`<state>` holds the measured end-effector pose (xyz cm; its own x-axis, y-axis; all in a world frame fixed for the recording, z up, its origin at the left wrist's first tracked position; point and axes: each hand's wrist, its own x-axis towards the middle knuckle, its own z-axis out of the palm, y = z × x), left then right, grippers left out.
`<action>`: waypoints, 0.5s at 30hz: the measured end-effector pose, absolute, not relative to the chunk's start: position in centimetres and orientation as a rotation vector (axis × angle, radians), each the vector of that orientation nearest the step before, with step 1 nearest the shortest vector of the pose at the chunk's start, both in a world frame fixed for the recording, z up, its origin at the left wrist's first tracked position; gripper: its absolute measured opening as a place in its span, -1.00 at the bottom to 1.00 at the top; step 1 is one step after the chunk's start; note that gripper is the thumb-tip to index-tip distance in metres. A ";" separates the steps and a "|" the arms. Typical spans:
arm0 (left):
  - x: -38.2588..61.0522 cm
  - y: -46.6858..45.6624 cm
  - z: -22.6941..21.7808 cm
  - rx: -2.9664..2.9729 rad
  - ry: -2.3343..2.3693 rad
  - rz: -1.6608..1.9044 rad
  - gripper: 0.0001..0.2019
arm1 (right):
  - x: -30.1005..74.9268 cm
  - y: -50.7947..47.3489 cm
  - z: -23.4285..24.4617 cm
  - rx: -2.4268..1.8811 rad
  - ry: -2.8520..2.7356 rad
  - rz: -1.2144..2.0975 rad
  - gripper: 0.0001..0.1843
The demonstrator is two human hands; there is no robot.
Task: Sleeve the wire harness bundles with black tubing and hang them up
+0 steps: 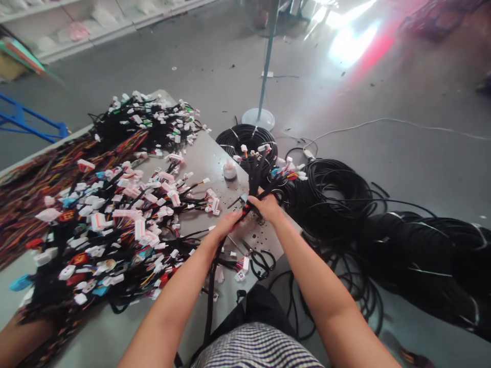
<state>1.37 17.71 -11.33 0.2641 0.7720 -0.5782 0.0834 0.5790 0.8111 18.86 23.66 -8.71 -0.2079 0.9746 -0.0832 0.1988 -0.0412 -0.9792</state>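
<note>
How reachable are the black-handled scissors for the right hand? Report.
Likely yes: the black-handled scissors lie close by, largely uncovered. But the right hand grips the black wire harness, so it would probably have to let go first.

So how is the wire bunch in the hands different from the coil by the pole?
The wire bunch is held by the left hand and right hand; the coil lies beside the pole. The wire bunch branches into white plugs; the coil winds into a ring with pale ties. Both look mostly black.
</note>
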 end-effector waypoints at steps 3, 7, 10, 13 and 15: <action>0.9 17.0 -11.4 0.871 1.291 0.550 -0.40 | 18.1 22.7 -9.4 -1.398 -1.577 1.141 -0.70; 1.7 17.3 -10.5 0.834 1.310 0.590 -0.41 | 18.4 21.3 -9.5 -1.587 -1.623 0.888 -0.63; 2.8 17.6 -10.3 0.794 1.376 0.635 -0.42 | 19.9 17.8 -9.8 -1.694 -1.639 0.613 -0.50; 2.7 16.8 -10.9 0.762 1.414 0.645 -0.40 | 21.6 11.4 -11.2 -1.701 -1.716 0.474 -0.62; 2.1 16.1 -11.5 0.778 1.404 0.677 -0.40 | 22.4 7.1 -12.4 -1.708 -1.895 0.535 -0.75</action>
<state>2.15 16.11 -11.46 0.0624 0.8043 -0.5909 0.0383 0.5897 0.8067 22.41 7.09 -12.39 -0.0618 0.9908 0.1207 0.7817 0.1233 -0.6113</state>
